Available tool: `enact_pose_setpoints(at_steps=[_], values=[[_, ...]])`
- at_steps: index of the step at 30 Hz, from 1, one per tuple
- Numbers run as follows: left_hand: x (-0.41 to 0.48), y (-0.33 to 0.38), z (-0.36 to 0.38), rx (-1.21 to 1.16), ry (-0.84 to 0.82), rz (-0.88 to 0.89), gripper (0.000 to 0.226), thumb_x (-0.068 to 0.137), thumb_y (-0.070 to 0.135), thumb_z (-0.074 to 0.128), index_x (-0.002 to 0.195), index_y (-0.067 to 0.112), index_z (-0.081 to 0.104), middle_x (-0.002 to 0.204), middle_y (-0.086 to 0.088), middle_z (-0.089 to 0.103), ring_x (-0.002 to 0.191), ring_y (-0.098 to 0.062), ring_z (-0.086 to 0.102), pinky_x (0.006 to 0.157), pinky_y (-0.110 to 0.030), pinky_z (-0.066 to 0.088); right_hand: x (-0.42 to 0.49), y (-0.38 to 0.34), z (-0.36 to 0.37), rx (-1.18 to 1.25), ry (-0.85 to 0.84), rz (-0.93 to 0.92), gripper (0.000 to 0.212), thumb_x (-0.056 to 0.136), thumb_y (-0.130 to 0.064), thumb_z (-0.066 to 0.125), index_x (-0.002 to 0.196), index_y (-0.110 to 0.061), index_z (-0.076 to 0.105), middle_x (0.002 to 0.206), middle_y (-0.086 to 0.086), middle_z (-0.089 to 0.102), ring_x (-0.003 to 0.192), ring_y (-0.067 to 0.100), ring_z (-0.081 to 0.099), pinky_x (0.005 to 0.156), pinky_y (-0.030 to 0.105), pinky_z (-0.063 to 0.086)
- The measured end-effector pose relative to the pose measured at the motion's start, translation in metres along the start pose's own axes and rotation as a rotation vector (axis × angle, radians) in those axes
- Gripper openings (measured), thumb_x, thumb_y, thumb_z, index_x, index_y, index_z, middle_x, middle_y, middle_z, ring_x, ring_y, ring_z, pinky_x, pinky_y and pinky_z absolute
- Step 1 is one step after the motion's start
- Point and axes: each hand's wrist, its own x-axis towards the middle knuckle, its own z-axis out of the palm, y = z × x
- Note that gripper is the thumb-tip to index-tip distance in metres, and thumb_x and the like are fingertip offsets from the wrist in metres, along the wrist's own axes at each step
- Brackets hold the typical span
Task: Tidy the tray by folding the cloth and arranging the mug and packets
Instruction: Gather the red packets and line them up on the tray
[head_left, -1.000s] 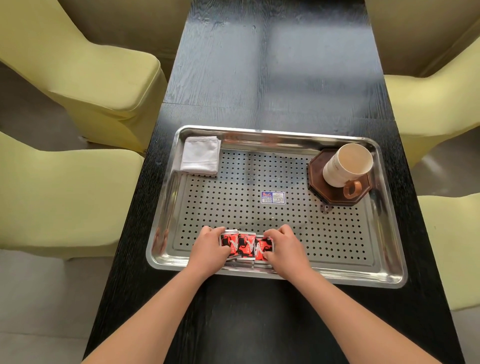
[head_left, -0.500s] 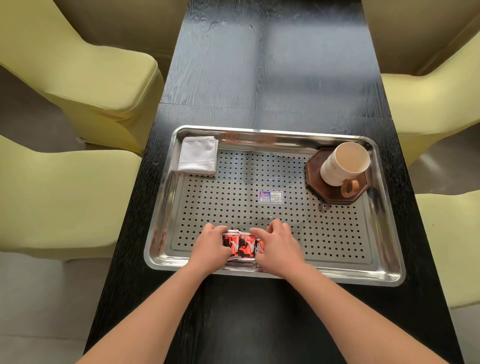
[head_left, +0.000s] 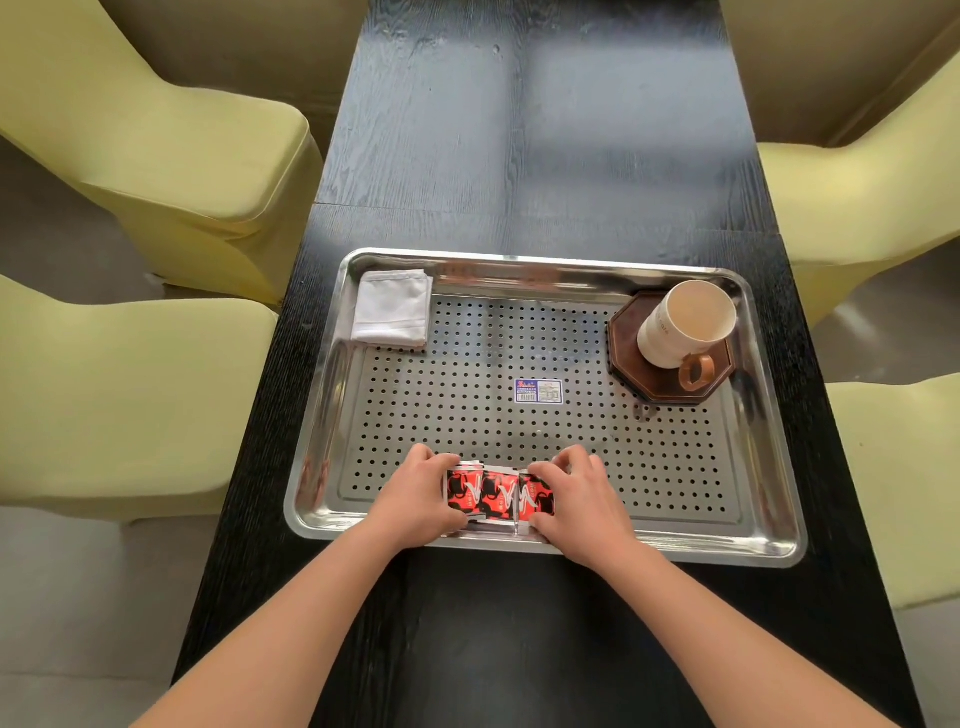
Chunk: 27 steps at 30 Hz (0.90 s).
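A perforated steel tray (head_left: 769, 499) lies on the black table. Red-and-black packets (head_left: 498, 496) sit side by side at its near edge. My left hand (head_left: 415, 499) presses on their left end and my right hand (head_left: 576, 501) on their right end, fingers curled over the packets. A folded white cloth (head_left: 393, 307) lies in the tray's far left corner. A cream mug (head_left: 683, 325) with a brown handle stands on a dark octagonal coaster (head_left: 711, 382) in the far right corner.
A small printed sticker (head_left: 538, 391) is stuck at the tray's middle. Yellow-green chairs (head_left: 156, 156) flank the narrow black table (head_left: 519, 130) on both sides.
My right hand slid left over the packets, then back to their right end. The row stays at the tray's near edge. Cloth and mug have not moved.
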Motion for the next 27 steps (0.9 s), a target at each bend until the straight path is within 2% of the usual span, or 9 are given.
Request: enact_pose_setpoints(at_steps=[6,13,17,20,27], values=[[0.0,-0.002,0.001,0.081,0.074,0.043,0.069,0.079,0.023,0.076,0.142,0.024,0.048,0.115,0.005,0.043,0.104,-0.015,0.053,0.089,-0.036,0.054,0.001,-0.002,0.002,0.051,0.004,0.029,0.056,0.081,-0.028,0.076,0.132,-0.03,0.054,0.117,-0.002,0.039,0.11,0.016,0.039,0.087,0.029,0.046],[0.0,-0.003,0.004,0.069,0.083,0.032,0.072,0.081,0.02,0.072,0.146,0.025,0.042,0.121,0.005,0.044,0.105,-0.014,0.052,0.088,-0.035,0.054,0.005,-0.003,0.004,0.102,0.005,0.04,0.057,0.08,-0.038,0.076,0.132,-0.032,0.053,0.117,-0.004,0.038,0.11,0.015,0.041,0.089,0.032,0.049],[0.001,-0.002,0.006,0.037,0.109,0.014,0.068,0.081,0.026,0.073,0.144,0.025,0.045,0.119,0.005,0.045,0.103,-0.012,0.053,0.085,-0.033,0.054,0.005,-0.011,0.004,0.091,0.055,-0.002,0.057,0.08,-0.047,0.066,0.134,-0.043,0.05,0.134,-0.007,0.037,0.123,0.015,0.034,0.093,0.037,0.05],[0.002,0.0,0.006,0.033,0.125,0.002,0.064,0.083,0.025,0.073,0.142,0.025,0.047,0.117,0.005,0.046,0.102,-0.013,0.054,0.086,-0.033,0.054,0.009,-0.02,0.006,0.007,0.049,-0.05,0.058,0.082,-0.057,0.065,0.136,-0.045,0.05,0.139,-0.006,0.036,0.127,0.018,0.034,0.098,0.04,0.048],[0.001,0.0,0.008,0.028,0.144,-0.011,0.062,0.085,0.024,0.071,0.142,0.026,0.047,0.116,0.004,0.046,0.1,-0.013,0.054,0.086,-0.031,0.052,0.015,-0.021,0.005,-0.004,0.048,-0.043,0.049,0.087,-0.047,0.069,0.133,-0.045,0.054,0.135,-0.004,0.039,0.123,0.018,0.035,0.095,0.039,0.05]])
